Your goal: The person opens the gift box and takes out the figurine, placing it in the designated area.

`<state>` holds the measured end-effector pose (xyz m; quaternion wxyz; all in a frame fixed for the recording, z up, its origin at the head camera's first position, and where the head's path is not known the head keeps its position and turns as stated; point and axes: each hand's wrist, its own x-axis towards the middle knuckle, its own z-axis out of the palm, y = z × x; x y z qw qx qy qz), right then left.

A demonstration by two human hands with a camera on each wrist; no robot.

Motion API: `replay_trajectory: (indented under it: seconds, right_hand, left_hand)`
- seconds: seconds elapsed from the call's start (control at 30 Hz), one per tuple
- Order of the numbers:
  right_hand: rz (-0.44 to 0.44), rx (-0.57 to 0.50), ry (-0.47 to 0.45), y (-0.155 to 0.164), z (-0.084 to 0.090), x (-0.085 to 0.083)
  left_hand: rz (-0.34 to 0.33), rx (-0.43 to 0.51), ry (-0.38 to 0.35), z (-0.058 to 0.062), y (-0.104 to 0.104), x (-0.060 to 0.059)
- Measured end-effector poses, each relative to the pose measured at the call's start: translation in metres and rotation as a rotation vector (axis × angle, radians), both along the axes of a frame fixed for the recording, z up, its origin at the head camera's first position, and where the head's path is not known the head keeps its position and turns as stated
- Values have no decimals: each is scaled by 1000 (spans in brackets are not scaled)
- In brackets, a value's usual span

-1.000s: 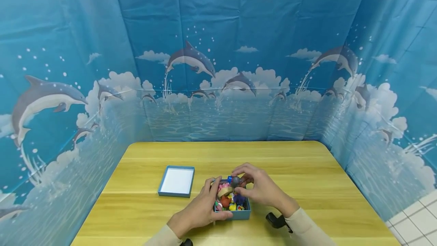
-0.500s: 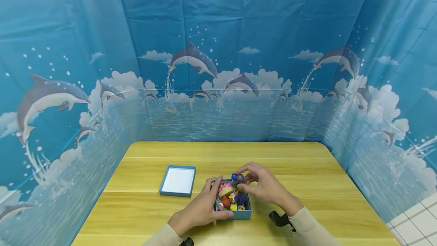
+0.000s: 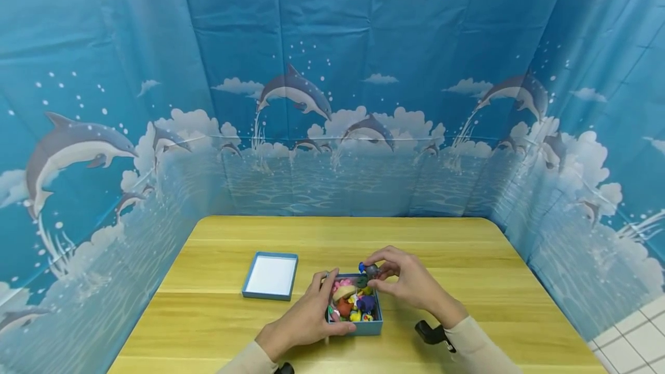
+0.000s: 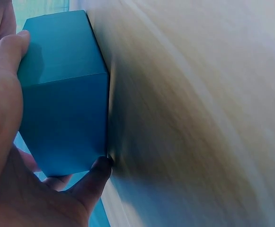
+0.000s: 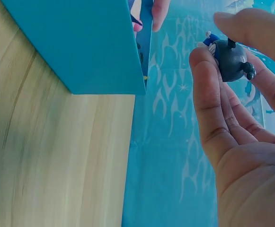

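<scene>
My left hand [image 3: 305, 317] grips a small open blue box [image 3: 368, 329], its thumb along the front wall and its fingers at the left and far sides. In the left wrist view, the thumb and fingers span the corner of the box [image 4: 66, 123]. Inside are several colourful small toys, among them a reddish-brown one [image 3: 344, 307] and a dark purple one [image 3: 366, 303]. Just above the box's far right corner, my right hand [image 3: 413, 286] pinches a dark grey toy figure with a blue part [image 5: 231, 60] between thumb and fingers. Its exact kind cannot be made out.
A shallow blue box lid [image 3: 270, 276] with a white inside lies on the wooden table [image 3: 457, 258], left of the box. A dolphin-print curtain [image 3: 332, 178] hangs behind the table and along both sides.
My right hand has moved a little to the right, taking the grey and blue toy figure from over the box's far side to its far right corner. The left hand keeps holding the box.
</scene>
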<state>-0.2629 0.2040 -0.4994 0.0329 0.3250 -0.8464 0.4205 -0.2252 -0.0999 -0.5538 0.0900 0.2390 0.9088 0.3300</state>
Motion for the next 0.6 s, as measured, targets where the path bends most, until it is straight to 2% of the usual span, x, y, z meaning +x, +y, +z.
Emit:
replay_trajectory:
  seconds: [0.2, 0.6]
  right_hand:
    - [-5, 11, -39, 5, 1, -2]
    - [-107, 45, 2, 18, -4, -6]
  left_hand:
    - [1, 5, -6, -3, -1, -1]
    - [-3, 8, 4, -1, 0, 0]
